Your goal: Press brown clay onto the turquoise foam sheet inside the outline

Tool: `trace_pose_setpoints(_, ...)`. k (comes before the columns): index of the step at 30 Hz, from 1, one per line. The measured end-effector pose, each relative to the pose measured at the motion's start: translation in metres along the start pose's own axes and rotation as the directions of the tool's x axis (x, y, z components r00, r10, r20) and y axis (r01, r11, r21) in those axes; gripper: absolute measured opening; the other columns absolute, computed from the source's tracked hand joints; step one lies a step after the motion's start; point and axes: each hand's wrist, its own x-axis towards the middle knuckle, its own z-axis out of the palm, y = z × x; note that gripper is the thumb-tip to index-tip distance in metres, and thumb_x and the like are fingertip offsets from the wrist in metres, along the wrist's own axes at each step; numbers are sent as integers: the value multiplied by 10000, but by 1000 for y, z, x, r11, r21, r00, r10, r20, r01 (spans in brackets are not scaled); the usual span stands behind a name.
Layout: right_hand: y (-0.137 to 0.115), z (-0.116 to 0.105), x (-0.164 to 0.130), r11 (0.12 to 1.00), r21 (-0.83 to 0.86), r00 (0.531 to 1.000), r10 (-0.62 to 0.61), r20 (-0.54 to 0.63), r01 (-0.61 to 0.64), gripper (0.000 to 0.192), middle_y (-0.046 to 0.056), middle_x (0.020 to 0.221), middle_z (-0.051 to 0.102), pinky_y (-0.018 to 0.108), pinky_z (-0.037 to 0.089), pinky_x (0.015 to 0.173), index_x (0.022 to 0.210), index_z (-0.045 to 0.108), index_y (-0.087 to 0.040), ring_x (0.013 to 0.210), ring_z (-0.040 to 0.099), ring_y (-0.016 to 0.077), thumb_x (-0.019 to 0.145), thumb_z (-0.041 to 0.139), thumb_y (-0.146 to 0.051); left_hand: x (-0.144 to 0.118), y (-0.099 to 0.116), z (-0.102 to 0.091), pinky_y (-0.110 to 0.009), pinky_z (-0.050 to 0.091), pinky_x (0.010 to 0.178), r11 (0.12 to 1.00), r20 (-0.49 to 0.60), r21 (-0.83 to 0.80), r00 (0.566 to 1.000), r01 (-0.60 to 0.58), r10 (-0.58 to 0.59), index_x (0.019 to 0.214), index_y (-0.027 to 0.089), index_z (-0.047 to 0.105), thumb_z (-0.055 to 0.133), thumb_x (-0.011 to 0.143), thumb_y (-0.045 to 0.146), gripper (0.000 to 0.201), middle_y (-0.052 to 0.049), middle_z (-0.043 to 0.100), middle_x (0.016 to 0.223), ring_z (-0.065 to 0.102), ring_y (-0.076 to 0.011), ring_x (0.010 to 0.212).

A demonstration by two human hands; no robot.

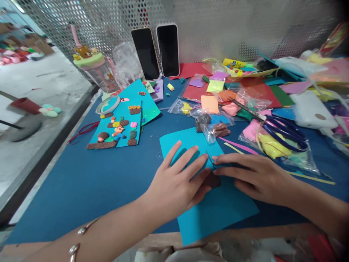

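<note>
A sheet of light-blue paper (215,214) lies on the dark blue table in front of me. On it is a flattened piece of brown modelling clay (214,181), partly hidden by my fingers. My left hand (181,178) rests on the paper with fingers spread, its thumb beside the clay. From the other side, my right hand (253,174) reaches in and pinches a thin dark stick (210,159) just above the clay. The stick's lower part is hidden by the fingers.
A blue card with clay figures (118,133) lies at left, a roll of clear tape (108,104) on it. Two phones (168,50) lean at the back near a lidded cup (95,71). Bagged clay (274,145) and blue-handled scissors (285,133) crowd the right.
</note>
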Motion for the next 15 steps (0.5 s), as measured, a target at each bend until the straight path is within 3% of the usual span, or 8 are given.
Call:
trace_pose_setpoints(4, -1, -5, 0, 996, -53, 997, -76, 11, 76, 364, 73, 1208, 653, 329, 562, 898, 1151, 639, -224, 1077, 637, 190, 867, 438, -113, -2, -2, 0, -502, 209, 1182, 1000, -2, -22, 1000, -6, 6, 1167, 227, 637, 469, 950, 332, 294, -9, 600, 1283, 459, -236, 1275)
trace_pose_setpoints(8, -6, -10, 6, 977, -129, 985, -174, -5, 172, 317, 78, 1113, 703, 298, 549, 936, 1098, 657, -160, 1089, 636, 187, 891, 427, -95, -3, -2, -2, -444, 256, 1161, 995, -25, -97, 1000, 7, -9, 1165, 222, 636, 444, 947, 334, 312, 2, 582, 1327, 482, -211, 1253)
trace_pose_setpoints(12, -12, -9, 9, 971, -167, 984, -176, -20, 170, 298, 59, 1027, 733, 294, 590, 858, 1088, 650, -151, 1034, 660, 185, 911, 418, -92, -4, 1, -3, -435, 279, 1140, 992, -47, -118, 997, 48, -53, 1075, 230, 674, 463, 930, 323, 272, 0, 617, 1282, 500, -213, 1235)
trace_pose_setpoints(15, -15, -6, 6, 968, -197, 987, -162, -12, 157, 292, 94, 1075, 715, 337, 586, 880, 1090, 650, -124, 1070, 641, 217, 892, 438, -97, -3, 5, -2, -424, 268, 1147, 995, -46, -96, 998, 33, -37, 1057, 212, 677, 462, 938, 343, 278, -4, 625, 1274, 501, -213, 1229)
